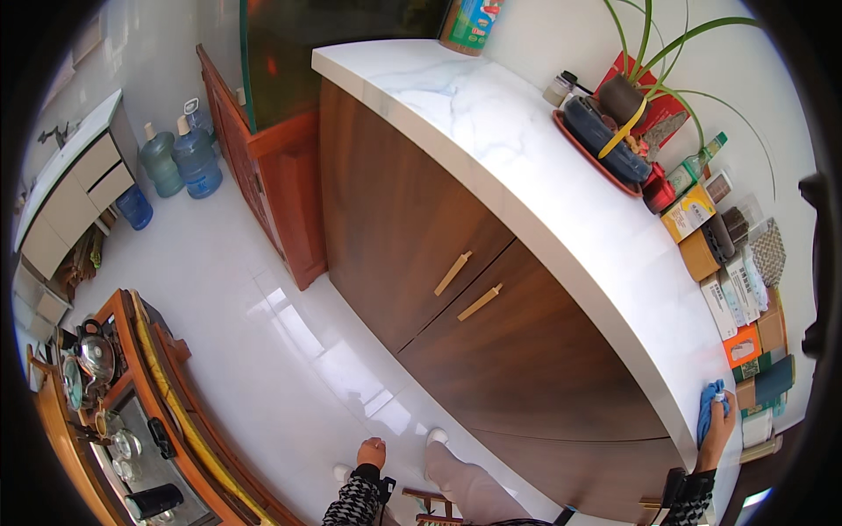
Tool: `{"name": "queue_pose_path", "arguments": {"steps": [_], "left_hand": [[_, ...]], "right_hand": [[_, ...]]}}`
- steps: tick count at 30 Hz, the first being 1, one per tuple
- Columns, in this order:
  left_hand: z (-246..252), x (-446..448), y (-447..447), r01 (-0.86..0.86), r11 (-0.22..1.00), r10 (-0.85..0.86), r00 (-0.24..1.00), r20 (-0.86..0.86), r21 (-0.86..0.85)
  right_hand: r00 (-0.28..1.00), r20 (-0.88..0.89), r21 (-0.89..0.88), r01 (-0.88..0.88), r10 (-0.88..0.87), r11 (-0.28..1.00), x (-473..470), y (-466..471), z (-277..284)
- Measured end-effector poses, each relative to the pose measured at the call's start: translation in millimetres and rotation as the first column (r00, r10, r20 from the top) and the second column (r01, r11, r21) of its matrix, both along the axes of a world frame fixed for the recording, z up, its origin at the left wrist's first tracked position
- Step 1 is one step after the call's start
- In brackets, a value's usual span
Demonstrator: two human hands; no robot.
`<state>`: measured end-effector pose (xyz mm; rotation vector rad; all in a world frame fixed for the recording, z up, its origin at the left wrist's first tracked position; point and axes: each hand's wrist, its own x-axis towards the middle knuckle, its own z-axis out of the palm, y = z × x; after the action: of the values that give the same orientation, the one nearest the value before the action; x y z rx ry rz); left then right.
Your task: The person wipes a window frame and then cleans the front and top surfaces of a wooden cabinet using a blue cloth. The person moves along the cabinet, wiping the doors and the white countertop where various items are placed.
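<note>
At the right end of the white marble-patterned countertop (480, 125), my right hand (717, 427) grips a bunched blue cloth (706, 409). The cloth rests on the counter surface, close to a row of small boxes along the wall. My left hand (372, 454) hangs over the floor in front of the cabinet, its fingers curled in and nothing seen in it. Beneath the counter are brown wood-grain cabinet doors (408, 197) with two gold handles, both closed.
A potted plant (621, 98), a dark oval planter (602, 138), a green bottle (694, 164) and an orange box (741, 346) line the counter's wall side. A fish tank (342, 33) adjoins it. At left stand water jugs (196, 161) and a tea table (125, 388) with a kettle (97, 355).
</note>
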<state>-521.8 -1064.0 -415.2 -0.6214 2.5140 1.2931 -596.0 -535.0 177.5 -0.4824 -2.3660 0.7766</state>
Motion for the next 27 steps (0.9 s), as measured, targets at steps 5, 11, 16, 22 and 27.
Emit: {"name": "queue_pose_path", "arguments": {"steps": [5, 11, 16, 22, 27], "left_hand": [[106.1, 8.3, -76.2, -0.058, 0.998, 0.058, 0.998, 0.016, -0.02], [251.3, 9.7, -157.9, -0.093, 0.995, 0.093, 0.996, -0.017, -0.028], [405.4, -78.6, -180.6, -0.021, 0.998, 0.035, 0.977, -0.213, 0.066], [581.7, -223.2, -90.3, 0.456, 0.833, -0.539, 0.545, -0.642, -0.312], [629.3, -298.5, 7.8, 0.576, 0.588, -0.785, 0.238, -0.571, -0.568]], "right_hand": [[0.997, 0.059, 0.169, -0.057, 0.047, 0.984, -78.9, -95.3, 3.5], [0.991, 0.039, 0.403, -0.134, 0.13, 0.905, -138.3, -211.7, 5.0], [0.991, 0.041, 0.368, -0.134, 0.128, 0.92, -170.0, -281.3, 6.3], [0.976, 0.026, 0.256, -0.216, 0.217, 0.942, -188.8, -336.3, 7.7], [0.963, -0.046, 0.114, -0.26, 0.267, 0.959, -196.8, -355.8, 3.9]]}}
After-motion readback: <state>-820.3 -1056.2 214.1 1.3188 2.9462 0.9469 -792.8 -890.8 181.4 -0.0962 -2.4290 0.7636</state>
